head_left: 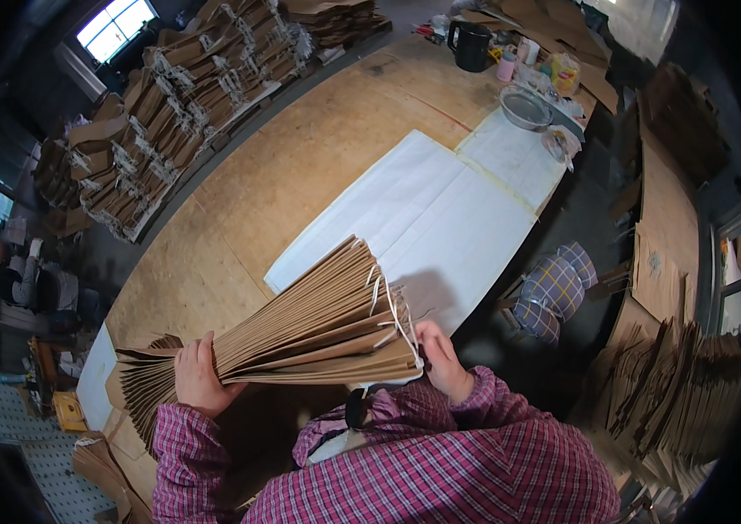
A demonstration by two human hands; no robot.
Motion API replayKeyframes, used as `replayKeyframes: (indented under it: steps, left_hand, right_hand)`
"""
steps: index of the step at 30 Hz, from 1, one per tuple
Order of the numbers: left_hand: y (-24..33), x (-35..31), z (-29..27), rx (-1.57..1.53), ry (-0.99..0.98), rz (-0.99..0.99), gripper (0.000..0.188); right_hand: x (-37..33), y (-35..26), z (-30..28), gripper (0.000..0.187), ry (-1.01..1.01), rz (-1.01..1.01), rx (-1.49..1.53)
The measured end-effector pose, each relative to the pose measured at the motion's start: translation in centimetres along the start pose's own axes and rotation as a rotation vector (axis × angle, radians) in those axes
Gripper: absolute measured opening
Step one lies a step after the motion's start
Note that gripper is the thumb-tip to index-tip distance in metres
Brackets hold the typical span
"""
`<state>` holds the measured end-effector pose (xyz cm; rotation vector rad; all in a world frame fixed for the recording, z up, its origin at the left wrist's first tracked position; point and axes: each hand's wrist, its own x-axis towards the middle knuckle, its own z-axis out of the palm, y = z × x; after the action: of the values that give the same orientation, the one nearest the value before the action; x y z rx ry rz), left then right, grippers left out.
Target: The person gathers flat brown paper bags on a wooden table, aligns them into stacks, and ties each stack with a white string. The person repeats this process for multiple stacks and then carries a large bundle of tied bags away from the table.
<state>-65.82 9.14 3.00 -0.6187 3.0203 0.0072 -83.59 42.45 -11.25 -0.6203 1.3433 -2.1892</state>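
Both hands grip a thick fanned bundle of flat brown paper bags with white cord handles, lifted just above the plywood worktable, seemingly to keep the stack square. Left hand is clenched around the folded bottom edges, while right hand clasps the handle end, fingers curled behind it. Beyond lie white paper sheets; a black jug and metal bowl sit at the far edge
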Motion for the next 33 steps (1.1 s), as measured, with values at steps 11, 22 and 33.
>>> replayKeyframes:
  steps: [11,22,33]
  left_hand:
    - [-0.1,-0.1,0.2,0.006,0.014,-0.007,0.092]
    - [-0.1,0.0,0.2,0.011,0.007,-0.014,0.093]
    - [-0.2,0.0,0.3,-0.003,0.011,-0.022,0.097]
  right_hand:
    - [1.5,-1.9,-0.2,0.010,-0.030,-0.248,-0.432]
    - [2.6,-1.7,-1.8,0.049,-0.521,0.411,0.116]
    - [5.0,4.0,-0.4,0.038,-0.103,0.135,-0.688]
